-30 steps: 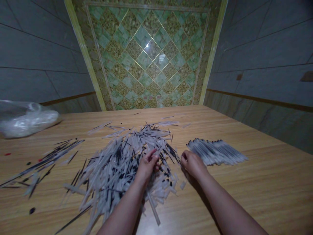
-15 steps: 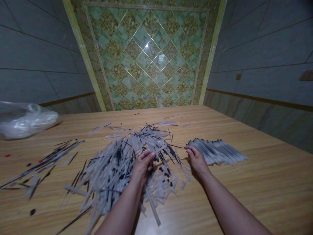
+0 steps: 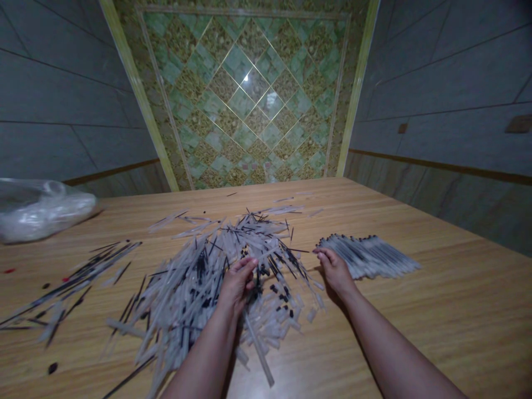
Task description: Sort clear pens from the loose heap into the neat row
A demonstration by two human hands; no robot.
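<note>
My left hand (image 3: pixel 239 284) is closed in a pinch over the pile, with a translucent tube (image 3: pixel 268 255) sticking out to the right from its fingertips. To its right, my right hand (image 3: pixel 336 270) pinches the end of a thin black rod (image 3: pixel 300 250), which points left toward the tube. Under and around my left hand spreads a loose pile of translucent tubes (image 3: pixel 178 299) and thin black rods. Small black plugs (image 3: pixel 284 298) and short clear caps (image 3: pixel 272 327) lie between the two hands. Beside my right hand is a neat row of filled tubes (image 3: pixel 374 257) with black ends.
A clear plastic bag (image 3: pixel 45 213) rests at the table's far left. Several black rods (image 3: pixel 100 263) and dark round bits (image 3: pixel 52 368) are scattered on the left side of the wooden table (image 3: pixel 449 310). A patterned tile wall (image 3: pixel 253 100) stands behind the table.
My left hand has shifted slightly left, drawing its tube a little farther from the black rod. My right hand has hardly moved. The view has tilted slightly.
</note>
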